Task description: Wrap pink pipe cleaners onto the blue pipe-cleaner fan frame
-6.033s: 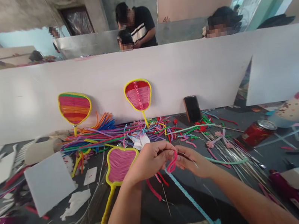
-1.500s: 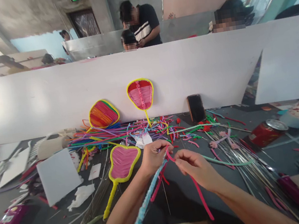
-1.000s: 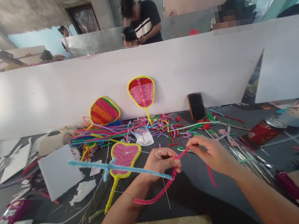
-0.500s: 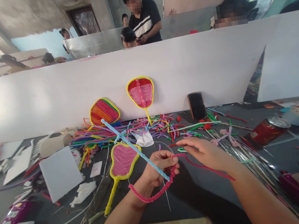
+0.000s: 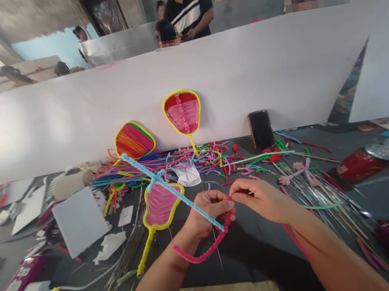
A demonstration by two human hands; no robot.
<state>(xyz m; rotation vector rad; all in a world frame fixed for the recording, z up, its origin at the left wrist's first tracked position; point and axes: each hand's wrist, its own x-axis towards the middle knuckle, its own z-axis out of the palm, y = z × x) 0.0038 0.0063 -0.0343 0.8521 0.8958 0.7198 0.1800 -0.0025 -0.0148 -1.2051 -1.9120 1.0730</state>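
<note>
My left hand (image 5: 210, 208) pinches a curved wire wrapped in dark pink pipe cleaner (image 5: 201, 256), close to the end of the wrapped stretch. A twisted light blue pipe cleaner stem (image 5: 184, 199) joins the pink curve and slants up to the left, with a small blue crosspiece near its upper part. My right hand (image 5: 252, 198) has thumb and forefinger closed on the pink strand right beside the left fingertips. The strand's loose tail hangs down past my right wrist. Behind the left forearm lies a pink fan with a yellow rim (image 5: 163, 204).
Two more fans, one pink-red (image 5: 182, 113) and one multicoloured (image 5: 134, 140), lean on the white partition (image 5: 279, 73). Pipe cleaners (image 5: 156, 164) are heaped below. A phone (image 5: 261, 129), a red can (image 5: 367, 162), metal wires (image 5: 327, 213) and purple glue guns (image 5: 22, 281) lie around.
My right hand has closed from spread fingers into a pinch on the pink strand, meeting my left fingertips. The view has tilted slightly downward.
</note>
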